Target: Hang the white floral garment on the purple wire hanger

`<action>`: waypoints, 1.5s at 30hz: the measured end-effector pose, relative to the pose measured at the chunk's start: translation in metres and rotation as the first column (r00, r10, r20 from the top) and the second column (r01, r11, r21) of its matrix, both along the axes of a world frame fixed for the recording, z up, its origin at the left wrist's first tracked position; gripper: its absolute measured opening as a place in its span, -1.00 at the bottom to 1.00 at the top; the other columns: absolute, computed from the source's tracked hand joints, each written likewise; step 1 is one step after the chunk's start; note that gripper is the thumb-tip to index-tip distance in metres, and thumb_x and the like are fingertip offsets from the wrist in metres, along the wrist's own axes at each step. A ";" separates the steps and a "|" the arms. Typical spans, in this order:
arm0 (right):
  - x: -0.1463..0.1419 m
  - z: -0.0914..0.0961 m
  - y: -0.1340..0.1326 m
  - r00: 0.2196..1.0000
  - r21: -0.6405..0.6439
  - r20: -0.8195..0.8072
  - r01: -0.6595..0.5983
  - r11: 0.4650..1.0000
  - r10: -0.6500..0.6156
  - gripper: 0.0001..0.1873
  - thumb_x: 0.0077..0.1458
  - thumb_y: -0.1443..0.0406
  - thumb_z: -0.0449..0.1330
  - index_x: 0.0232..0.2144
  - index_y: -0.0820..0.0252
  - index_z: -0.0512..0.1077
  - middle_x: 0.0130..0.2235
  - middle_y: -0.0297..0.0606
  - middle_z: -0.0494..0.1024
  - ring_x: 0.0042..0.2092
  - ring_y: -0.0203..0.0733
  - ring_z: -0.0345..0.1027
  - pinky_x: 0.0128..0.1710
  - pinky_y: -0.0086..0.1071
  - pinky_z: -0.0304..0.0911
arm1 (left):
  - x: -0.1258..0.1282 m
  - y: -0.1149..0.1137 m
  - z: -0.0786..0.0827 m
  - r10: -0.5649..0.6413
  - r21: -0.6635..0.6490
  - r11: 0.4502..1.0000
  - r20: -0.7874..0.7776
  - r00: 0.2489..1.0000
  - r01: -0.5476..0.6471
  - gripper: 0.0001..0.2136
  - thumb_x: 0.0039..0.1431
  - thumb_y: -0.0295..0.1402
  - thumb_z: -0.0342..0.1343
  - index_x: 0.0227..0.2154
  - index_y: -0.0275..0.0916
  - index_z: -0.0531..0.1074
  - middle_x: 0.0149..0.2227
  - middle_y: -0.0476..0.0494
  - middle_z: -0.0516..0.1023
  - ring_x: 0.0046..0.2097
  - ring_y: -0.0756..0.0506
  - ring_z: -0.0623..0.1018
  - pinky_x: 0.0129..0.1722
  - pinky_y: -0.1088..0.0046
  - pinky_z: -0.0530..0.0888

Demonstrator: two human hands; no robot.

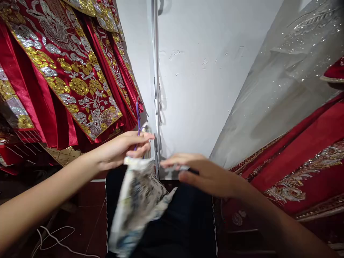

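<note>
My left hand (120,147) is closed around a purple clothes hanger (138,113), whose hook sticks up above the fingers. A white patterned garment (137,204) with grey, blue and yellowish marks hangs just below this hand, its lower part blurred by motion. Its upper end lies close under my fingers, over my dark-clothed lap (185,218). Across from it, to the right, my right hand (204,170) is closed and blurred. Between its thumb and fingers shows a thin dark object (191,170) with a pale end; its kind is unclear.
Red garments with gold and silver embroidery (80,86) hang at the left. A pale sequined sheer cloth (258,89) and red beaded garments (309,157) are at the right. Ahead stands a white wall (199,89) with a metal strip (155,71). White cable (56,238) lies on the floor.
</note>
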State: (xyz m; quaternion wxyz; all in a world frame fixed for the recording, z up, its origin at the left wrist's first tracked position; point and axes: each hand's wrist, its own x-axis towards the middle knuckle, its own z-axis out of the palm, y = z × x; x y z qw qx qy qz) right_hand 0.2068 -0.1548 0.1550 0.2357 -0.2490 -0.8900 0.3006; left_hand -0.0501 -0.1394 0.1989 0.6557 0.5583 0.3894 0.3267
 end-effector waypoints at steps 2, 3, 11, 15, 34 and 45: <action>0.004 -0.004 0.026 0.979 0.015 -0.069 0.192 0.981 -0.191 -0.51 0.31 0.04 0.05 0.21 -0.01 0.35 0.16 -0.17 0.45 0.13 -0.01 0.36 0.10 -0.13 0.30 | -0.022 -0.008 0.004 -0.100 -0.023 0.995 -0.187 0.977 0.098 -0.79 0.20 -0.23 0.19 -0.26 -0.30 0.48 -0.52 0.02 0.30 -0.63 0.16 0.04 -0.71 0.64 0.01; 0.006 -0.007 0.039 0.959 0.035 -0.103 0.269 0.962 -0.264 -0.49 0.30 0.04 0.07 0.24 -0.04 0.31 0.20 -0.18 0.41 0.16 0.01 0.32 0.13 -0.10 0.27 | -0.032 -0.010 0.008 -0.097 0.006 0.995 -0.269 0.958 0.103 -0.76 0.19 -0.19 0.20 -0.28 -0.29 0.49 -0.53 0.01 0.30 -0.62 0.14 0.07 -0.71 0.63 0.01; 0.001 -0.013 0.126 0.924 0.002 -0.255 0.294 0.956 -0.284 -0.60 0.20 -0.04 0.16 -0.36 0.17 0.50 -0.47 -0.33 0.43 -0.45 -0.28 0.27 -0.45 -0.38 0.17 | -0.069 0.039 0.022 0.334 0.572 0.820 -0.441 0.833 -0.026 -0.72 0.19 -0.13 0.15 -0.47 -0.26 0.45 -0.58 0.01 0.28 -0.59 0.09 0.15 -0.63 0.55 0.03; 0.004 0.013 0.151 0.913 -0.303 -0.311 0.169 0.938 -0.265 -0.49 0.01 -0.13 0.30 -0.56 0.19 0.46 -0.58 -0.32 0.40 -0.54 -0.27 0.28 -0.53 -0.38 0.16 | -0.071 0.076 0.017 0.647 0.897 0.442 -0.315 0.694 -0.005 -0.69 0.27 -0.18 0.07 -0.54 -0.26 0.37 -0.57 0.02 0.29 -0.51 0.05 0.23 -0.51 0.51 0.15; 0.069 -0.004 0.154 0.501 -0.523 -0.632 0.288 0.802 -0.592 -0.63 0.01 -0.02 0.32 -0.43 0.15 0.46 -0.42 -0.17 0.59 -0.19 0.06 0.56 -0.20 -0.12 0.46 | 0.005 0.132 -0.024 0.703 0.990 -0.001 -0.100 0.704 0.142 -0.55 0.14 -0.57 0.01 0.10 -0.20 0.32 0.21 -0.29 0.30 0.25 -0.28 0.26 0.20 0.02 0.22; 0.046 -0.027 0.195 0.467 -0.223 -0.680 0.603 0.766 -0.566 -0.62 -0.03 -0.03 0.33 -0.39 0.16 0.50 -0.43 -0.29 0.55 -0.39 -0.20 0.40 -0.38 -0.35 0.29 | 0.018 0.122 -0.193 0.462 0.672 0.606 -0.734 0.498 0.427 -0.43 0.35 -0.26 -0.07 0.37 -0.07 -0.07 -0.10 -0.19 0.56 -0.23 -0.19 0.57 -0.25 0.35 0.42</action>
